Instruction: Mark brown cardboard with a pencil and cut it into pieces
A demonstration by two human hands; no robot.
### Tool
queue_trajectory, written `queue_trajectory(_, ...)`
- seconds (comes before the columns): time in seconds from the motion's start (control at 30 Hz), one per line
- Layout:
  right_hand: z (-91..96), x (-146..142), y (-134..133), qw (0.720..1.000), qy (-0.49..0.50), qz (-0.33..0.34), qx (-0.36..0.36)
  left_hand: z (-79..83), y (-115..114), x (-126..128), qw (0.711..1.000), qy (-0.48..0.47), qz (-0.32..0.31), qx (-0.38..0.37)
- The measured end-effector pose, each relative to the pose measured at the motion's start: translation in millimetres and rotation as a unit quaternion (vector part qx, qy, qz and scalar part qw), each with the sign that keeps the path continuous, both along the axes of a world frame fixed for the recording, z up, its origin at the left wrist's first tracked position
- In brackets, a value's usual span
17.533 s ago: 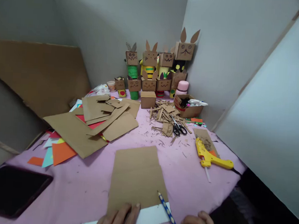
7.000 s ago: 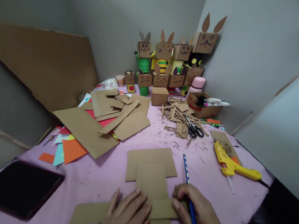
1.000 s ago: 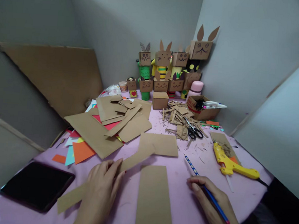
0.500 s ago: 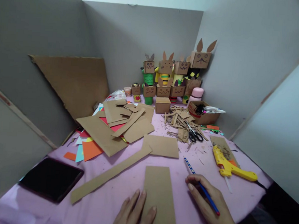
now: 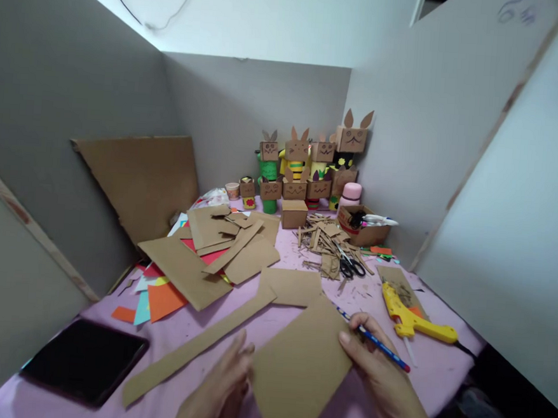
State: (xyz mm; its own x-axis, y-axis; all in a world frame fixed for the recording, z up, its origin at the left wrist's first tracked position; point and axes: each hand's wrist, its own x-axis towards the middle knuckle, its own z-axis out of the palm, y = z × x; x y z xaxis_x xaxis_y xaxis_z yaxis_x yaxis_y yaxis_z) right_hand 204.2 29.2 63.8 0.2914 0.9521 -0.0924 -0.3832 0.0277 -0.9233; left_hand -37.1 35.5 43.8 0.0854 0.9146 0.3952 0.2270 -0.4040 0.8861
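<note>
My right hand (image 5: 380, 366) grips a blue patterned pencil (image 5: 384, 351) and pinches the right corner of a flat piece of brown cardboard (image 5: 301, 370). The cardboard is raised and turned at an angle over the pink cloth. Beside its left corner is my left hand (image 5: 219, 383), with fingers loosely bent and apart; whether the fingertips touch the edge is hard to see. A long cardboard strip (image 5: 197, 350) lies left of the piece. Just beyond it rests a flat cardboard rectangle (image 5: 290, 286), partly overlapped by the strip's end.
A yellow glue gun (image 5: 415, 317) lies at right, scissors (image 5: 351, 265) by a pile of cardboard scraps (image 5: 322, 237). Cardboard sheets (image 5: 183, 269) and coloured paper sit at left, near a black tablet (image 5: 84, 361). Cardboard animal figures (image 5: 297, 150) stand at the back.
The cardboard piece has come up off the cloth and turned. My right hand has moved left and taken its corner, pencil still held. My left hand has shifted off its surface. The view has tilted up.
</note>
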Motion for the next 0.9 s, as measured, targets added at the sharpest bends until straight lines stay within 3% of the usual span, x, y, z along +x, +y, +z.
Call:
queue_trajectory(0.03, 4.0, -1.4, 5.1, 0.999, -0.007, -0.031, 0.017, 4.3, 14.3, 6.6, 1.0, -0.023, 0.005, -0.016)
queue_trajectory(0.07, 7.7, -3.3, 10.6, 0.997, -0.022, -0.061, 0.036, 9.2, 28.7, 14.5, 0.99, -0.107, -0.006, -0.094)
queue_trajectory(0.13, 13.6, -8.2, 22.6, 0.99, -0.069, -0.101, 0.067, 20.7, 54.7, 32.2, 0.947, -0.229, -0.042, -0.223)
queue_trajectory(0.23, 18.0, -12.5, 44.0, 0.979, -0.138, -0.113, 0.095, 39.0, 83.0, 54.9, 0.917, -0.321, -0.079, -0.223)
queue_trajectory(0.4, 19.8, 1.2, 89.6, 0.966, -0.169, -0.14, 0.135, 58.9, 116.4, 65.8, 0.917, -0.329, -0.079, -0.211)
queue_trajectory(0.5, 17.3, 9.5, 114.1, 0.963, -0.17, -0.147, 0.147, 57.6, 134.0, 63.1, 0.917, -0.322, -0.077, -0.222)
queue_trajectory(0.63, 6.1, 10.1, 131.6, 0.964, -0.165, -0.153, 0.142, 40.6, 148.5, 59.2, 0.912, -0.324, -0.039, -0.25)
queue_trajectory(0.77, -2.8, 10.2, 135.3, 0.968, -0.157, -0.15, 0.124, 26.0, 152.2, 58.3, 0.904, -0.34, -0.085, -0.247)
queue_trajectory(0.9, -1.9, 12.8, 130.4, 0.971, -0.166, -0.127, 0.119, 28.2, 149.5, 59.5, 0.9, -0.342, -0.1, -0.25)
